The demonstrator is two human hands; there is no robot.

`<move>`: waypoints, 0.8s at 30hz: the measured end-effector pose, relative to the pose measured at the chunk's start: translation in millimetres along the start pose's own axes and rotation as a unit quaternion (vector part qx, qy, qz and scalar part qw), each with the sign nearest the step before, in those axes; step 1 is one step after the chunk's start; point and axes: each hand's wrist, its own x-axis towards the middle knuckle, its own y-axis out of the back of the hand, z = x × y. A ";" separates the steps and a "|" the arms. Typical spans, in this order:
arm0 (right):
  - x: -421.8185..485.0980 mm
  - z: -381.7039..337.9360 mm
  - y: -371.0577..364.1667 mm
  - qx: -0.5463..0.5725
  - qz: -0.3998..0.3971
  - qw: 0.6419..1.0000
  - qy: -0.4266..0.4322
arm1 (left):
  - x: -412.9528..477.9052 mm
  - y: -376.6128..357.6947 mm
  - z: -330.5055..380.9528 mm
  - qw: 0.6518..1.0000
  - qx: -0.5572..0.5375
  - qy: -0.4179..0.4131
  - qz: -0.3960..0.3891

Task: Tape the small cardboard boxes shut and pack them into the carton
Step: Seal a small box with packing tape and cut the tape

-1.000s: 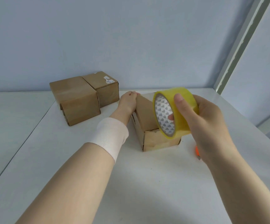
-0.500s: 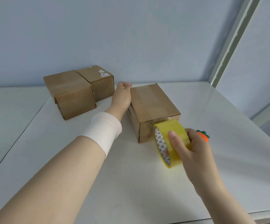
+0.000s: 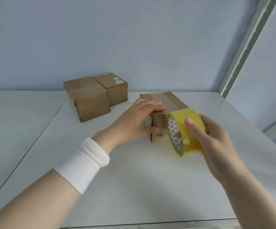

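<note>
- Since they stand pushed together at the back left of the table (image 3: pixel 134 187), touching side to side and well apart from the work, the plain box (image 3: pixel 87 98) and the labelled box (image 3: pixel 114 88) look parked out of the way. Their tops lie flat, but I cannot tell whether both are taped.
- Reaching in from the left under a white wristband (image 3: pixel 84 164), the left hand (image 3: pixel 134 119) clamps the near left corner of the near box (image 3: pixel 165 103). Its fingers lie over the top edge and its thumb lies along the front face. That hold likely pins the box against the pull of the tape and keeps the flaps down.
- That near box sits mid-table, just ahead of both hands. A glossy strip of tape (image 3: pixel 162 98) runs along its top seam towards the near edge. Its course down the front face is blurred.
- Held on edge just in front of the box's near right corner, the yellow tape roll (image 3: pixel 186 131) hides part of the front face. This position suits drawing the strip down over the edge.
- Wrapped round the roll, the right hand (image 3: pixel 211 139) grips it with the thumb on the outer band. The other fingers are behind it, out of sight.
- No carton shows anywhere, so I judge that packing is some way off and this box's seal is unfinished.
</note>
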 end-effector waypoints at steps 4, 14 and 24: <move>21.0 -49.1 -2.0 0.034 -0.110 0.991 0.069 | 13.4 33.8 9.5 0.986 -0.133 0.098 -0.023; 98.9 -50.2 -36.9 -0.003 -0.010 0.998 0.066 | 17.0 16.6 12.3 0.958 -0.249 0.143 0.025; 84.1 -33.3 -36.7 -0.067 0.021 0.984 0.163 | 22.3 -13.2 8.3 0.926 -0.305 0.148 0.169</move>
